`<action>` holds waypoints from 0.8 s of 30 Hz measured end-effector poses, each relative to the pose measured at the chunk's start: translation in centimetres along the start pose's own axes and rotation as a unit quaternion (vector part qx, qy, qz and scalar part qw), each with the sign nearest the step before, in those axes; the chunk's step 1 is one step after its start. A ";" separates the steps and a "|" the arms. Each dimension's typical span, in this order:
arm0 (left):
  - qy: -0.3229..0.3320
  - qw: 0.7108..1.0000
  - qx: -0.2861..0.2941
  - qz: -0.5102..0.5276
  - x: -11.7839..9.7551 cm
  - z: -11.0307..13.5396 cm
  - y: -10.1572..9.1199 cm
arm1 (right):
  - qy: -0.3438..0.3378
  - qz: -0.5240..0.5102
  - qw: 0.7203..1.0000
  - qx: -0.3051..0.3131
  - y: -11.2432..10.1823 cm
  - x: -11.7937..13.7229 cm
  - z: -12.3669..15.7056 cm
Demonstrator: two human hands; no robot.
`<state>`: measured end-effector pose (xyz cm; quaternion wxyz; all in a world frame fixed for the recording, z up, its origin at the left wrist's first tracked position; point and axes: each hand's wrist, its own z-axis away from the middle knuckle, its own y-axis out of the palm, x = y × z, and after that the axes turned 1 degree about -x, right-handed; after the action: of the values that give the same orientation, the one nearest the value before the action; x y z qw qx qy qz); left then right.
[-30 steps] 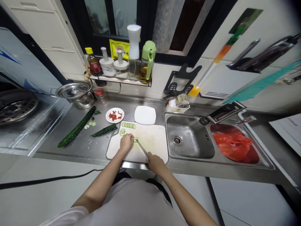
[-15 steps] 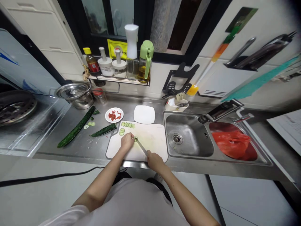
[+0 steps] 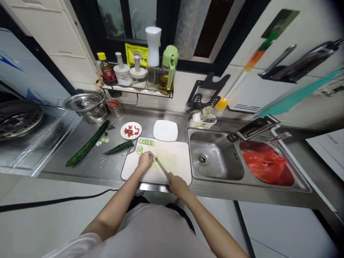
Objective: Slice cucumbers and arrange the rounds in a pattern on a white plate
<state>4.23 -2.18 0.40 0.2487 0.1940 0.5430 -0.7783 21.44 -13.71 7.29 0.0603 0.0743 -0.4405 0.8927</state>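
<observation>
My right hand (image 3: 177,184) is wrapped round the handle of a knife (image 3: 163,169), whose blade points up and left across the white cutting board (image 3: 174,157). At the blade's tip is a round cucumber slice (image 3: 155,159). My left hand (image 3: 146,160) has its fingers drawn together at the slice's left edge, pinching it. A row of thin cucumber slices (image 3: 147,142) lies along the board's upper left, and two more overlap below it. A cut cucumber piece (image 3: 118,147) rests on the steel counter left of the board.
A whole cucumber (image 3: 87,144) lies farther left, with small trimmings beside it. Behind the board stand a plate of chopped red bits (image 3: 130,130) and a white square plate (image 3: 165,130). The sink (image 3: 217,154) is at the right; a lidded steel pot (image 3: 86,105) is back left.
The view has shifted slightly. My left fingers have lifted a little and moved slightly off the slice's face; the knife stays beside it in my right hand.
</observation>
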 end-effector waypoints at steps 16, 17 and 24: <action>0.020 0.999 0.031 -0.035 -0.5 -0.6 -1.0 | -0.007 0.027 1.000 -0.013 0.0 0.3 -0.6; 0.021 0.999 0.031 -0.036 -0.5 -0.7 -0.9 | -0.006 0.028 0.999 -0.015 0.0 0.3 -0.7; 0.021 0.998 0.032 -0.039 -0.5 -0.7 -1.0 | -0.005 0.043 0.999 -0.021 0.1 0.5 -0.8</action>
<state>4.01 -1.17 1.19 0.2000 0.1968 0.5298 -0.8004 20.89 -13.14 6.82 0.0209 0.0582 -0.4618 0.8848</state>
